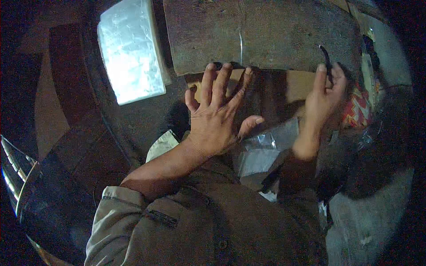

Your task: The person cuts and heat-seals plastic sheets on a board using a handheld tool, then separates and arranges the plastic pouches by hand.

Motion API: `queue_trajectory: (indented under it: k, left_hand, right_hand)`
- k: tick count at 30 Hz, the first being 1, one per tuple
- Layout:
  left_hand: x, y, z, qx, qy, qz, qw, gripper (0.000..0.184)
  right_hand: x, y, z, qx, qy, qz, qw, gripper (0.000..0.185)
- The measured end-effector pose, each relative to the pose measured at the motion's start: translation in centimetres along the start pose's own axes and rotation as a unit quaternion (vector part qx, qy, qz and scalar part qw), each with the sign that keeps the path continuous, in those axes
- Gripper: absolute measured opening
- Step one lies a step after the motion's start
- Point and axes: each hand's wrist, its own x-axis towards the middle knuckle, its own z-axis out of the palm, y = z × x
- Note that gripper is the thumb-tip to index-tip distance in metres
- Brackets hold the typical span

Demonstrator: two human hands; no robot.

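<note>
A worn brown board (266, 35) spans the top of the view, with a thin shiny line (241, 42) running down its surface. My left hand (213, 104) has its fingers spread, and their tips touch the board's near edge, by a narrow dark strip. To the right, my right hand (325, 95) is closed around a thin, dark, curved piece (326, 55). That piece sticks up past the fingertips over the board; its lower part is hidden in the hand. Brown cardboard-like surfaces (299, 84) show below the board between the hands.
A stack of shiny clear plastic sheets or bags (131, 53) lies left of the board. More clear plastic (259, 155) sits near my lap. A red and white patterned packet (357, 106) is right of my right hand. Grey cloth (368, 226) shows at lower right.
</note>
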Motion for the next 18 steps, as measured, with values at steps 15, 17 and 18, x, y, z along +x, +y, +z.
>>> queue_trajectory:
  k: [15,17,18]
  left_hand:
    - [0.0,0.0,0.0,-0.002,0.009,0.004,1.0,0.077]
    - [0.1,0.0,-0.1,-0.009,0.004,-0.001,1.0,0.076]
    - [0.1,0.0,-0.1,-0.009,0.004,-0.001,1.0,0.076]
  right_hand:
    - [0.5,0.3,-0.6,0.049,-0.011,0.0,0.999,0.021]
    - [-0.8,-1.6,-0.8,0.113,-0.045,0.033,0.992,0.019]
    - [-1.6,-2.7,-0.8,0.176,-0.078,0.065,0.979,0.016]
